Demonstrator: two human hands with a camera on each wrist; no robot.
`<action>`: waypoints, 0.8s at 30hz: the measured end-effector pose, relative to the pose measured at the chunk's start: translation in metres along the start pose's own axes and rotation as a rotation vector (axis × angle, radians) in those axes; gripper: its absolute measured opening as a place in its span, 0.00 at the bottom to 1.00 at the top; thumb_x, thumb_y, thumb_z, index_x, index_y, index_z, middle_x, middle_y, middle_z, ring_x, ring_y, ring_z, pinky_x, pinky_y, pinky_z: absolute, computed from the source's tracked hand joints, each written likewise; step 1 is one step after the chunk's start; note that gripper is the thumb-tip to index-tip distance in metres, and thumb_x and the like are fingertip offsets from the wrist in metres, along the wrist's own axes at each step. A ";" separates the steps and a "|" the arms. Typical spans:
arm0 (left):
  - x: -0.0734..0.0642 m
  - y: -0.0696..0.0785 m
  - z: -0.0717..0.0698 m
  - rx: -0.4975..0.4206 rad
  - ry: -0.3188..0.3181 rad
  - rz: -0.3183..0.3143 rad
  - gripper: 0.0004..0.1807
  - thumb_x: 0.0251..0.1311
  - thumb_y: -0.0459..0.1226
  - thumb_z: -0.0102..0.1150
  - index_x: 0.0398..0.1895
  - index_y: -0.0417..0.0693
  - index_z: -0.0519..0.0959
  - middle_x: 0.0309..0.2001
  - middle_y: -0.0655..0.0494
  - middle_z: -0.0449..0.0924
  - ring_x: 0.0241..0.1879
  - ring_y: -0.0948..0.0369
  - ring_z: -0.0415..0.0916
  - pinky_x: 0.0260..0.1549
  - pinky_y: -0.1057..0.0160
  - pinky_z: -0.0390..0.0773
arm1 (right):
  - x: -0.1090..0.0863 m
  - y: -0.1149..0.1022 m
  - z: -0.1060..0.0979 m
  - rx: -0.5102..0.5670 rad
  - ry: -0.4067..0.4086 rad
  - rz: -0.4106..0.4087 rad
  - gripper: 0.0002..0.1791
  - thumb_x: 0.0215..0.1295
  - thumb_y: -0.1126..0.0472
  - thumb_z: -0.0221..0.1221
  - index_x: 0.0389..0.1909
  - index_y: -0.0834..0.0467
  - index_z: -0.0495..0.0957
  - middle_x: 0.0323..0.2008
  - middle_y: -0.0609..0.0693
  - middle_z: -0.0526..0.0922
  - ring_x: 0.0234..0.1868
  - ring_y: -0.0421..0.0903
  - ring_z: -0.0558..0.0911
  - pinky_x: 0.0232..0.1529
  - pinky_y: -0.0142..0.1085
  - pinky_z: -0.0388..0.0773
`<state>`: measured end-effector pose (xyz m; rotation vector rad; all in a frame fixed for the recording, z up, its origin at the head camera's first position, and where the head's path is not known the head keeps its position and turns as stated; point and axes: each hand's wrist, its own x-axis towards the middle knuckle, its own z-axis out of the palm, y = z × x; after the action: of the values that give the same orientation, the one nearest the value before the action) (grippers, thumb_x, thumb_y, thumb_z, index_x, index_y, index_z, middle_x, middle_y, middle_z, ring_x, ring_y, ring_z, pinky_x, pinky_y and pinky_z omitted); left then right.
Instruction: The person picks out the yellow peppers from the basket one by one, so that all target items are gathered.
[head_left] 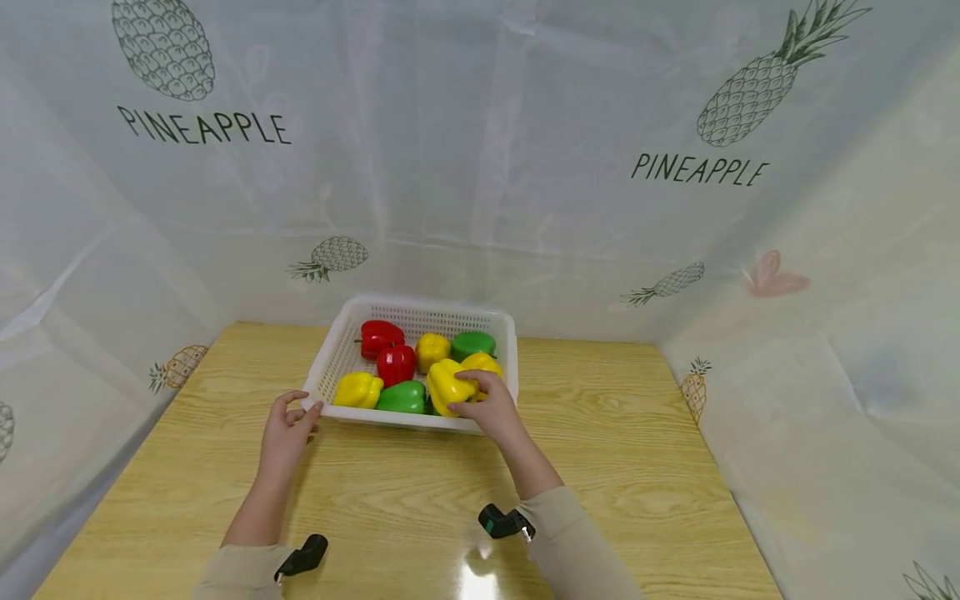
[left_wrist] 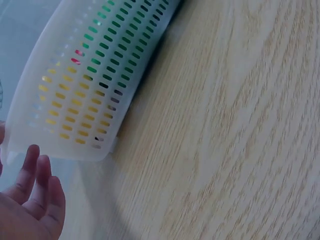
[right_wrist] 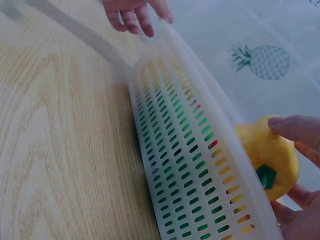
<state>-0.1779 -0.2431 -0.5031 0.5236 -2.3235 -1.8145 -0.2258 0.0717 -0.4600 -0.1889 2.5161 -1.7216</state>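
Note:
A white slotted plastic basket [head_left: 336, 350] stands on the table with red, yellow and green bell peppers inside. My right hand [head_left: 489, 407] grips a yellow bell pepper [head_left: 446, 385] at the basket's front right, thumb on one side and fingers on the other. In the right wrist view that yellow pepper [right_wrist: 274, 150] shows its green stem just above the rim. At the front left corner my left hand [head_left: 288, 429] pinches the basket rim between thumb and index finger. Its other fingers [left_wrist: 36, 192] hang loosely beside the corner.
In the basket lie two red peppers [head_left: 381, 337], a green pepper [head_left: 403, 397] at the front, another green pepper [head_left: 472, 344] at the back, and more yellow peppers [head_left: 357, 390]. Behind the wooden table [head_left: 600, 450] hangs a pineapple-print sheet [head_left: 480, 167].

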 end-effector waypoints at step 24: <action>-0.004 0.008 0.009 -0.210 0.008 -0.102 0.26 0.72 0.41 0.52 0.66 0.46 0.56 0.31 0.58 0.81 0.24 0.63 0.81 0.29 0.64 0.83 | 0.008 -0.002 0.011 -0.057 0.014 0.019 0.31 0.48 0.65 0.75 0.54 0.56 0.75 0.61 0.55 0.70 0.61 0.55 0.68 0.62 0.53 0.65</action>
<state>-0.1782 -0.2315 -0.4974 0.6265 -2.1027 -2.0663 -0.2320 0.0601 -0.4623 -0.1570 2.5703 -1.6511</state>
